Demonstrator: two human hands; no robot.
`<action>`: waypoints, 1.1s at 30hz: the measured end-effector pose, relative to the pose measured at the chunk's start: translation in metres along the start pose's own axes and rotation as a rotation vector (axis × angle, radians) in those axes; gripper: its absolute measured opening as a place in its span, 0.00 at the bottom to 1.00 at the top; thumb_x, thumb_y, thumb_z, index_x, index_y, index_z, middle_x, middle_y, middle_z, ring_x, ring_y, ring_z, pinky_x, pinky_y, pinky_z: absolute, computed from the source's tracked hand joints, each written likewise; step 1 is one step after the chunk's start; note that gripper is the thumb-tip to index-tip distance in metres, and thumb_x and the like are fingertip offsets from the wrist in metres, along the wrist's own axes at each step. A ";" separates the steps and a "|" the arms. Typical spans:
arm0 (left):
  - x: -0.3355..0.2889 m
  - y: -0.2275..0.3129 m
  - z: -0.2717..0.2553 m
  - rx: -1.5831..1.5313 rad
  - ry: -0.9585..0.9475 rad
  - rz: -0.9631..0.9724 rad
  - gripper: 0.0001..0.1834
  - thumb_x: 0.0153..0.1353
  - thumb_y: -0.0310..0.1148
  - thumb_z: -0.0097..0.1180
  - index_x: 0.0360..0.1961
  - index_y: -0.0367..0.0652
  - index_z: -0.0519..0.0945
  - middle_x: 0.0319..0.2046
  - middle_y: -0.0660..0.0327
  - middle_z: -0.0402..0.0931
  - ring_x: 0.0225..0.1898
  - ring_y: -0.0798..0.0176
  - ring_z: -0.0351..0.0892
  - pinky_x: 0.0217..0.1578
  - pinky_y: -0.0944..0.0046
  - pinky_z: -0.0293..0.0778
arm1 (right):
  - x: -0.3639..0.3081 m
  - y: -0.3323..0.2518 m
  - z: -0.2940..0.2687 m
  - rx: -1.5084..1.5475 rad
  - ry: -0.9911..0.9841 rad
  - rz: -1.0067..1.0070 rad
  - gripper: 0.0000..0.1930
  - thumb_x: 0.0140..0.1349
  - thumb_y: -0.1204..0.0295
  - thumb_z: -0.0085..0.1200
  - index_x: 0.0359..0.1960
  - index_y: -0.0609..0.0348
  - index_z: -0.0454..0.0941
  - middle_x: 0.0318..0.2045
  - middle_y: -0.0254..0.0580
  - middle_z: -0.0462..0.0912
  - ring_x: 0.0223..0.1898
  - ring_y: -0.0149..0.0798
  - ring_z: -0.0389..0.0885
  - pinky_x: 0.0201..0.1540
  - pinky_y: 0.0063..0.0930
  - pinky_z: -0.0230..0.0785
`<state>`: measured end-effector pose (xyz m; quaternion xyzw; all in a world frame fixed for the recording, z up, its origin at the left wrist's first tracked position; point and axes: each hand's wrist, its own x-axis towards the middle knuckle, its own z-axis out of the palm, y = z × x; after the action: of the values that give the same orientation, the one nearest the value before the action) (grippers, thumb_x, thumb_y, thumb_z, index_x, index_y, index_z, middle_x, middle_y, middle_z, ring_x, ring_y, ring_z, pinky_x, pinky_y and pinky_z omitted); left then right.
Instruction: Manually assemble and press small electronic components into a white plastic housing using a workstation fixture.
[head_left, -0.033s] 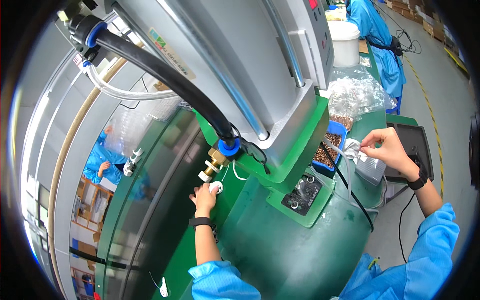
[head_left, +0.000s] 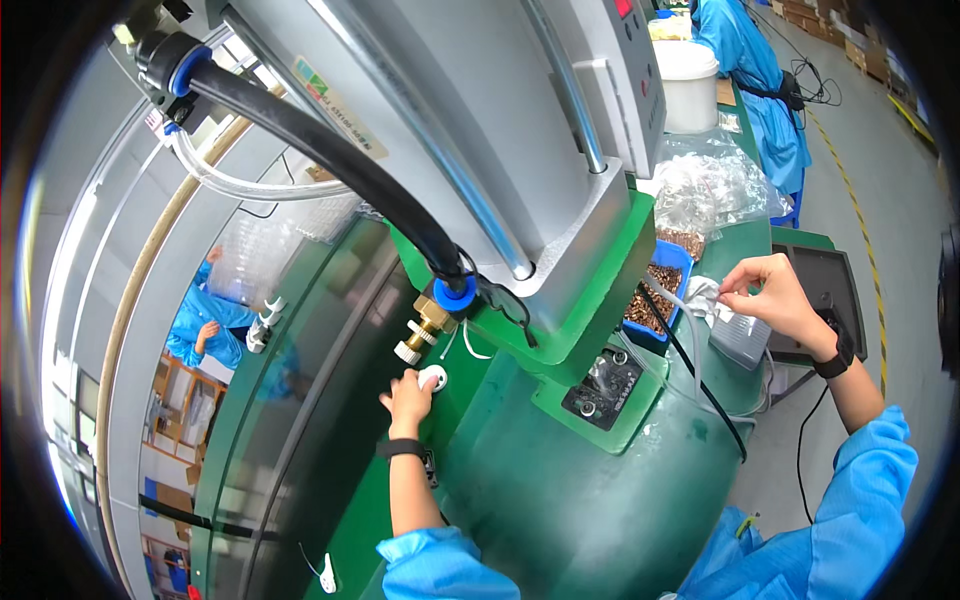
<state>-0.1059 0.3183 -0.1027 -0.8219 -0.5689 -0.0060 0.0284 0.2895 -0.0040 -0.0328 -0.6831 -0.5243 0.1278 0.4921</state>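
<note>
At the left side of the green press, my left hand (head_left: 407,398) is closed with its thumb and fingers at a small round white part (head_left: 434,378) on the green bench, just below a brass fitting (head_left: 425,330). My right hand (head_left: 775,300) is raised on the other side, thumb and fingertips pinched together. Whatever lies in that pinch is too small to make out. Close to those fingertips are a crumpled white cloth or glove (head_left: 704,298) and a grey box-like piece (head_left: 740,342). The press (head_left: 590,330), with its grey cylinder housing, stands between my hands.
A blue bin (head_left: 660,300) of small copper-coloured parts sits right of the press, with clear plastic bags (head_left: 715,185) and a white bucket (head_left: 688,88) behind. A white piece with a thin wire (head_left: 327,574) lies at lower left. A co-worker in blue (head_left: 750,80) is at the far right.
</note>
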 end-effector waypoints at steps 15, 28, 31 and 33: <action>-0.124 0.174 -0.101 -1.028 -0.061 0.343 0.18 0.56 0.32 0.56 0.48 0.39 0.75 0.17 0.66 0.73 0.17 0.78 0.64 0.20 0.75 0.59 | -0.012 0.005 -0.002 0.035 0.000 0.078 0.06 0.47 0.74 0.60 0.26 0.64 0.79 0.17 0.30 0.76 0.18 0.18 0.61 0.19 0.16 0.53; -0.124 0.179 -0.098 -0.846 -0.068 0.302 0.21 0.57 0.36 0.53 0.51 0.40 0.72 0.21 0.61 0.77 0.20 0.74 0.65 0.24 0.72 0.63 | -0.016 0.049 0.044 0.257 0.236 0.011 0.06 0.51 0.76 0.57 0.29 0.66 0.78 0.19 0.30 0.76 0.22 0.19 0.68 0.25 0.16 0.61; -0.140 0.174 -0.093 -1.076 -0.068 0.269 0.21 0.61 0.34 0.48 0.54 0.39 0.66 0.25 0.61 0.76 0.25 0.74 0.66 0.27 0.73 0.63 | -0.023 0.057 0.046 0.122 0.168 0.074 0.06 0.52 0.75 0.57 0.30 0.65 0.79 0.22 0.34 0.78 0.23 0.22 0.70 0.27 0.18 0.63; -0.146 0.171 -0.101 -1.107 -0.111 0.270 0.21 0.62 0.34 0.46 0.55 0.38 0.65 0.26 0.61 0.75 0.26 0.74 0.66 0.28 0.74 0.63 | -0.021 0.047 0.044 0.028 0.146 0.023 0.06 0.52 0.74 0.57 0.30 0.64 0.79 0.22 0.36 0.79 0.23 0.23 0.70 0.27 0.19 0.63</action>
<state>0.0045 0.1165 -0.0145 -0.7788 -0.3716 -0.2560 -0.4358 0.2782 0.0040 -0.0994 -0.6896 -0.4772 0.0903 0.5372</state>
